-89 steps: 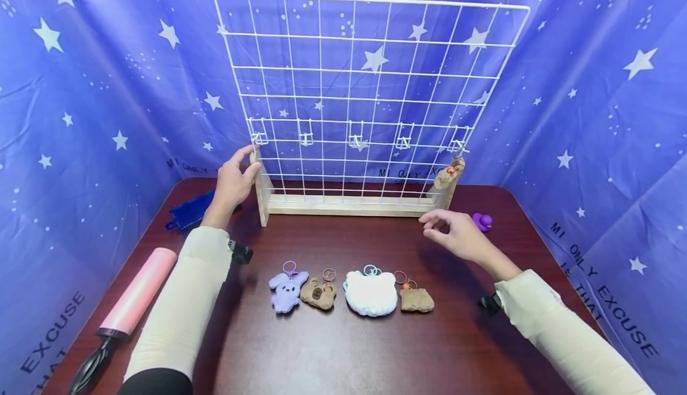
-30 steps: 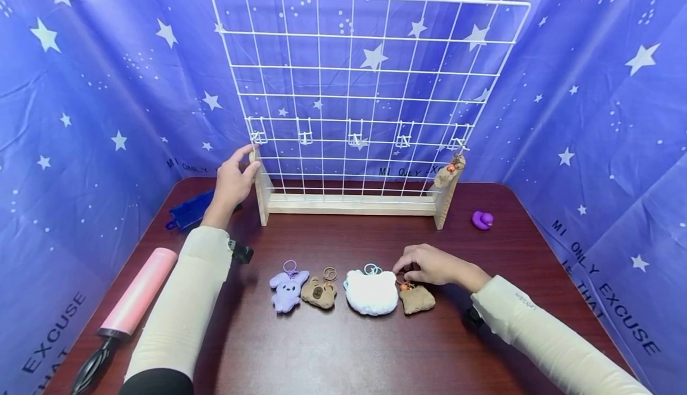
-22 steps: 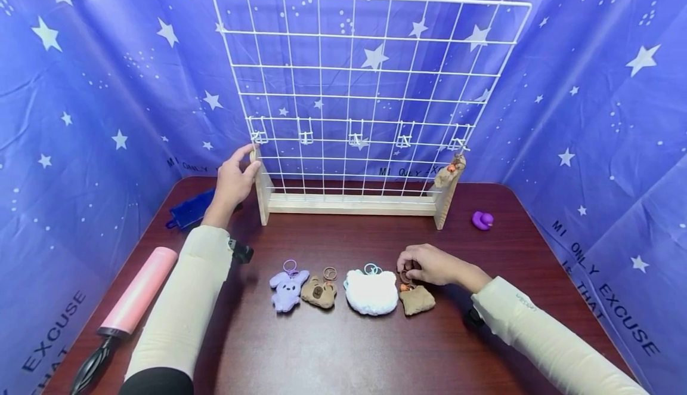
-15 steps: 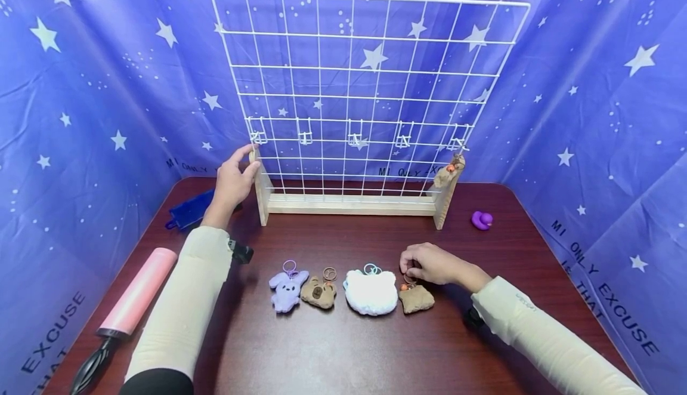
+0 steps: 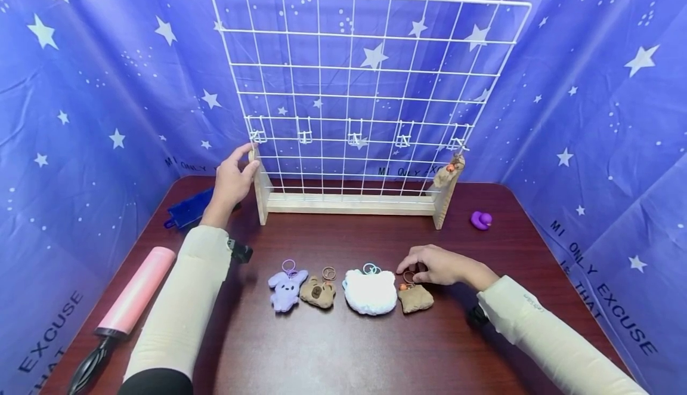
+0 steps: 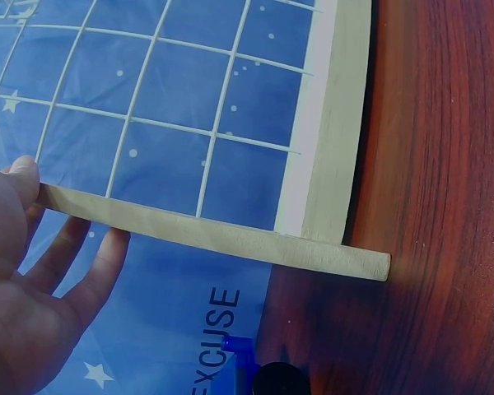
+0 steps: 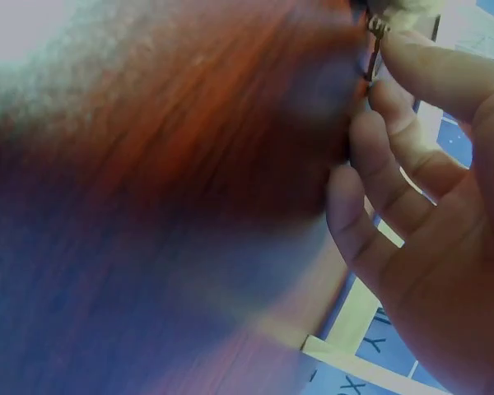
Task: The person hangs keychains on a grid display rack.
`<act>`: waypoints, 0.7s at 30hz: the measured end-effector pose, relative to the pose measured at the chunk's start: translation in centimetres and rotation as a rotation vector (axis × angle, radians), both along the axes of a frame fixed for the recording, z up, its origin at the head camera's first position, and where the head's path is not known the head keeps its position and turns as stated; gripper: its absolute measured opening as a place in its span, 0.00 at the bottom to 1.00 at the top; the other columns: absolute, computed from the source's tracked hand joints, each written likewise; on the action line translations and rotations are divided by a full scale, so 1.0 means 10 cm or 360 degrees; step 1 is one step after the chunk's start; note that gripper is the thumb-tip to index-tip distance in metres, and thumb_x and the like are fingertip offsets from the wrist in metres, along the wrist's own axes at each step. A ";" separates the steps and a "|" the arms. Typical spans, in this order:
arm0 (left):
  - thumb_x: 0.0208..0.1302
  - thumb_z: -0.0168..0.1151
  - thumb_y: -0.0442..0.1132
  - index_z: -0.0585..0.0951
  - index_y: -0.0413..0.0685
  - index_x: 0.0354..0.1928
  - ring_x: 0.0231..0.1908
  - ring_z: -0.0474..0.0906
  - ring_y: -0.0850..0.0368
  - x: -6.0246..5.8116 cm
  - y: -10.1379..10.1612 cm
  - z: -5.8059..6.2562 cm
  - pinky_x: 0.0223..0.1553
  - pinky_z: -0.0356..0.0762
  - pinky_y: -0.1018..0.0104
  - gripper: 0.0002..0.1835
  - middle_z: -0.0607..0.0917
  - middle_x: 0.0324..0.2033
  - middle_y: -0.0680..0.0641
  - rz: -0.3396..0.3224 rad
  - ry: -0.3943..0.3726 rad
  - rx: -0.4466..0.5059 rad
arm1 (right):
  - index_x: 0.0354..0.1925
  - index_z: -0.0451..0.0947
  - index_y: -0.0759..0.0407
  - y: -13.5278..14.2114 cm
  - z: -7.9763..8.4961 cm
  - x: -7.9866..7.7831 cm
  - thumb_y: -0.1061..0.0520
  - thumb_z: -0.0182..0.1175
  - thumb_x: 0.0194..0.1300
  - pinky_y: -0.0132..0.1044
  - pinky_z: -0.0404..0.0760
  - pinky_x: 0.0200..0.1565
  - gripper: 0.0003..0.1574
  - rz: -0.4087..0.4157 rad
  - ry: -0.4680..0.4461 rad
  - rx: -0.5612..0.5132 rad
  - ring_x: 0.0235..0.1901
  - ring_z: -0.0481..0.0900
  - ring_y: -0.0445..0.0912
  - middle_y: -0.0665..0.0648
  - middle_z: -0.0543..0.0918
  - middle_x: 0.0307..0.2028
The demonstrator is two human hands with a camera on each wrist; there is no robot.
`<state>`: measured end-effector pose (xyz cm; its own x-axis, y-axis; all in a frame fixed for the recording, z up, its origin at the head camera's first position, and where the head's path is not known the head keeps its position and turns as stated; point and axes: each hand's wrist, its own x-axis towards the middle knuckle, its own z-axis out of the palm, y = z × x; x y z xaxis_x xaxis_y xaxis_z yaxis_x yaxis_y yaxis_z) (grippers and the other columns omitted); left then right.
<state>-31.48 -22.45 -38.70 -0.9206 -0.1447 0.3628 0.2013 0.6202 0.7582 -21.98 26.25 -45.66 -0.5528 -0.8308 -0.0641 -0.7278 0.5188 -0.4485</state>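
In the head view my left hand (image 5: 233, 180) grips the upper end of the left wooden side piece (image 6: 206, 230) of a white wire grid rack (image 5: 370, 99), thumb on the near face and fingers behind. My right hand (image 5: 442, 265) is low over the table at a brown plush keychain (image 5: 415, 298) with an orange bead. Its forefinger and thumb stand apart around the keychain's ring (image 5: 409, 277); in the right wrist view the thumb lies against the ring. Left of it lie a white plush keychain (image 5: 370, 292), a brown bear keychain (image 5: 318, 293) and a purple bunny keychain (image 5: 287, 292).
Several white hooks (image 5: 355, 139) line the grid. A brown plush keychain (image 5: 449, 170) hangs at its right end. A purple rubber duck (image 5: 481, 221) sits at right. A pink pump (image 5: 136, 292) and a blue object (image 5: 189, 209) lie at left.
My right hand has come down from beside the rack to the brown keychain's ring and shifted it slightly. Its forefinger and thumb have just spread apart. My left hand keeps its grip.
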 end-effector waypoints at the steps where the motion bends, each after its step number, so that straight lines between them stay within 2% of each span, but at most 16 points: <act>1: 0.75 0.59 0.44 0.75 0.62 0.70 0.43 0.85 0.47 0.00 0.00 0.00 0.35 0.81 0.71 0.23 0.88 0.50 0.37 -0.0003 -0.0003 0.0003 | 0.49 0.86 0.50 0.00 -0.01 0.00 0.65 0.69 0.60 0.33 0.79 0.40 0.19 0.0006 0.0010 -0.0004 0.36 0.77 0.39 0.49 0.81 0.36; 5: 0.75 0.59 0.44 0.75 0.60 0.70 0.46 0.85 0.46 0.00 -0.01 0.00 0.33 0.79 0.74 0.23 0.87 0.51 0.37 -0.0022 -0.0006 0.0017 | 0.45 0.86 0.48 0.00 -0.05 0.00 0.65 0.70 0.59 0.34 0.79 0.40 0.17 0.0005 0.0044 -0.0025 0.37 0.77 0.40 0.48 0.81 0.35; 12: 0.75 0.59 0.44 0.75 0.60 0.70 0.47 0.86 0.45 0.00 -0.01 0.00 0.35 0.82 0.72 0.23 0.87 0.53 0.37 -0.0022 0.0002 0.0007 | 0.42 0.84 0.48 0.00 -0.06 0.01 0.62 0.72 0.59 0.32 0.78 0.38 0.13 -0.0032 0.0084 -0.0044 0.35 0.77 0.39 0.47 0.80 0.33; 14: 0.75 0.59 0.43 0.75 0.60 0.70 0.46 0.86 0.45 0.00 -0.01 0.00 0.33 0.79 0.76 0.23 0.87 0.52 0.37 -0.0026 0.0010 0.0010 | 0.40 0.83 0.48 0.00 -0.07 0.01 0.61 0.73 0.58 0.30 0.77 0.37 0.12 -0.0045 0.0093 -0.0049 0.34 0.77 0.37 0.46 0.80 0.33; 21: 0.75 0.60 0.43 0.75 0.59 0.69 0.45 0.86 0.47 -0.01 0.00 0.00 0.31 0.76 0.80 0.23 0.88 0.50 0.37 -0.0023 0.0018 0.0017 | 0.30 0.75 0.47 -0.02 -0.05 0.00 0.56 0.74 0.58 0.26 0.71 0.30 0.14 -0.0167 0.0019 0.0031 0.24 0.71 0.29 0.38 0.75 0.22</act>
